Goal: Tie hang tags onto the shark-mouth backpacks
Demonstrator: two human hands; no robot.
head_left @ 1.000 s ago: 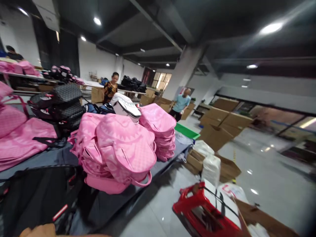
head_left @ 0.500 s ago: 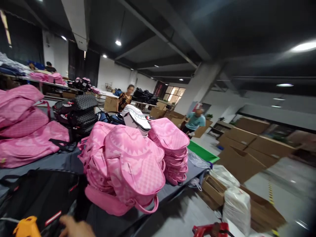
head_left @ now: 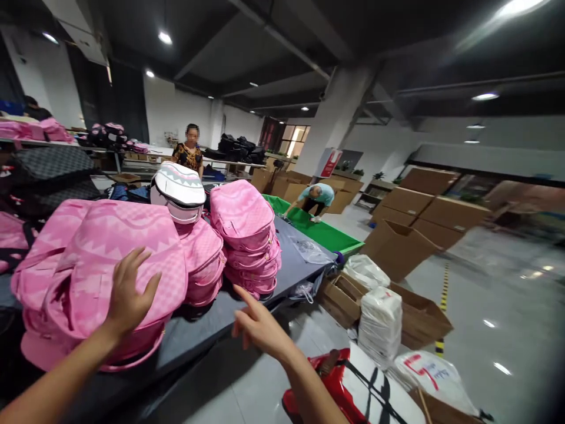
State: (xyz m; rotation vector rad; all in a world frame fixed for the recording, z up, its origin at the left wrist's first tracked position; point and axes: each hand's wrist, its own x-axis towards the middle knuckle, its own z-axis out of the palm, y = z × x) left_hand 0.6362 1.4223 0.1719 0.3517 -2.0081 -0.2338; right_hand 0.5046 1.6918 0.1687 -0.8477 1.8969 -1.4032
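My left hand [head_left: 131,291] is raised with its fingers spread in front of a large pink backpack [head_left: 128,247]. Nothing is in it, and I cannot tell whether it touches the fabric. My right hand [head_left: 262,327] hovers by the table's near edge, index finger stretched out and the others loosely bent, holding nothing. Close beyond it stands a stack of pink backpacks [head_left: 245,218]. Between that stack and the large backpack are more pink backpacks [head_left: 200,259]. A white and pink bag [head_left: 179,188] with a zigzag band sits behind them.
The grey-covered table [head_left: 291,247] runs away to the right, with clear plastic [head_left: 311,250] on it. A person [head_left: 320,197] bends over a green bin [head_left: 342,238]; another person [head_left: 189,154] stands behind. Cartons [head_left: 342,297], white wrapped packs [head_left: 380,324] and a red-white bag [head_left: 353,383] lie at right.
The view has turned right, so the backpacks shift left. Both my hands are now raised by them; earlier one blurred hand was near a black bag. The person in light blue now bends over the bin.
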